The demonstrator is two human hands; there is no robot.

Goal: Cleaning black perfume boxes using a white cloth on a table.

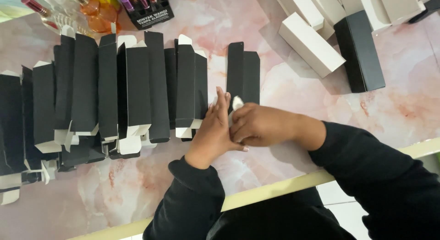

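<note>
While both hands meet at the table (293, 84) centre, the left hand (214, 130) lies flat against the black carton (243, 70); the right hand (261, 125) pinches its white flap (237, 102). Judged light, thin, crease-prone card: hold by edges.

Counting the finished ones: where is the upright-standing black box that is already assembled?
In the head view, the assembled black box sits at upper right on the marble table, beside the white boxes.
</note>
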